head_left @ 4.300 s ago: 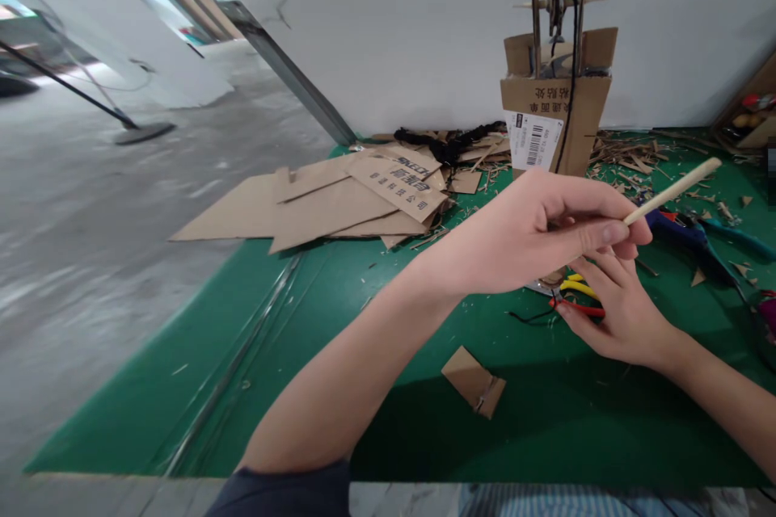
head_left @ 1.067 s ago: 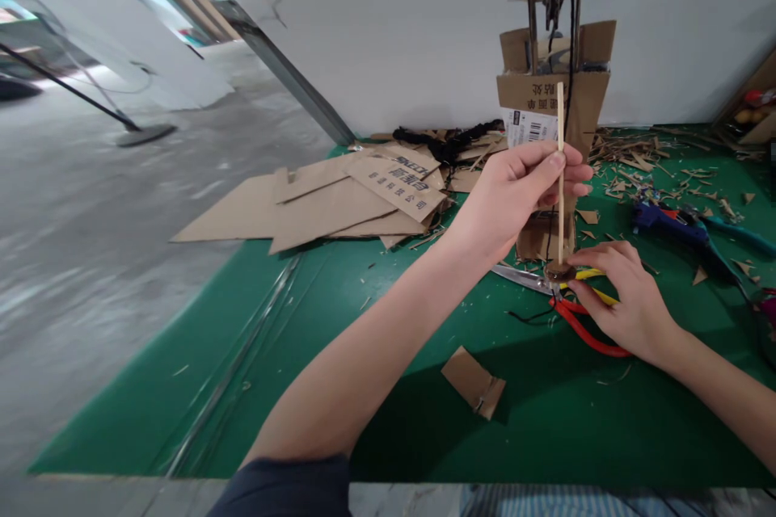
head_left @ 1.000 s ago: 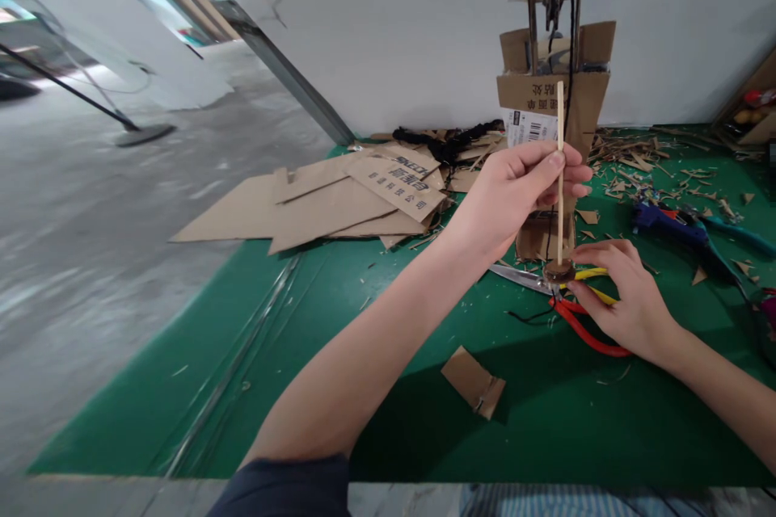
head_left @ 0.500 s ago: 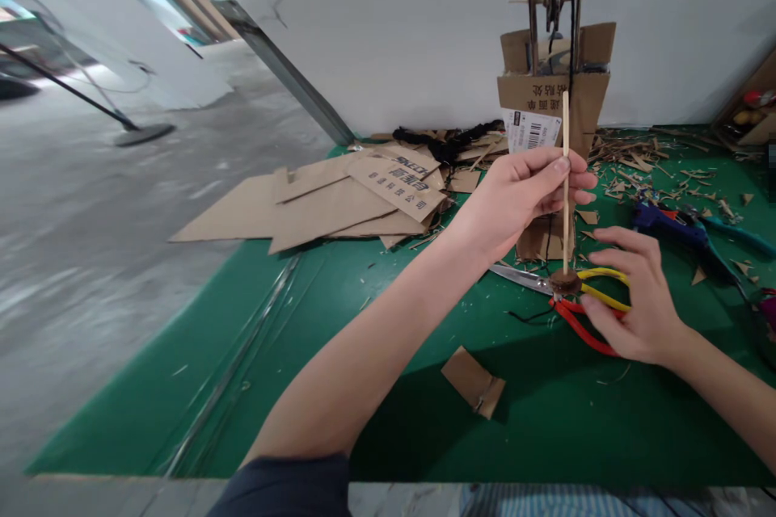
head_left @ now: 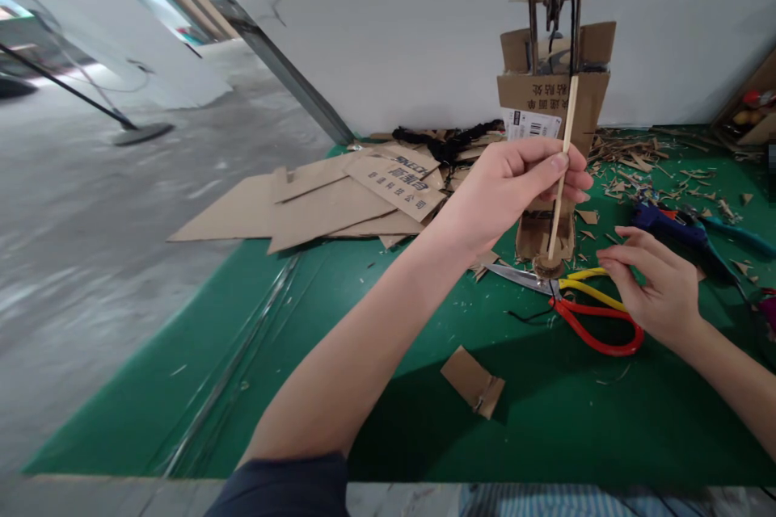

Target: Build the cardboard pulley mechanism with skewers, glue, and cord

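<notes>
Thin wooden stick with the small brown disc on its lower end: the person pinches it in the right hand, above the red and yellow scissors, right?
No: in the head view the thin wooden stick is pinched in the left hand; the right hand is open by the red and yellow scissors. The small brown disc is on its lower end.

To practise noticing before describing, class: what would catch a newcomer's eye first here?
The left hand at the centre pinches a thin wooden stick, tilted, with a small brown disc on its lower end. The right hand is open beside red-and-yellow scissors on the green table. Behind them stands a tall cardboard tower.
</notes>
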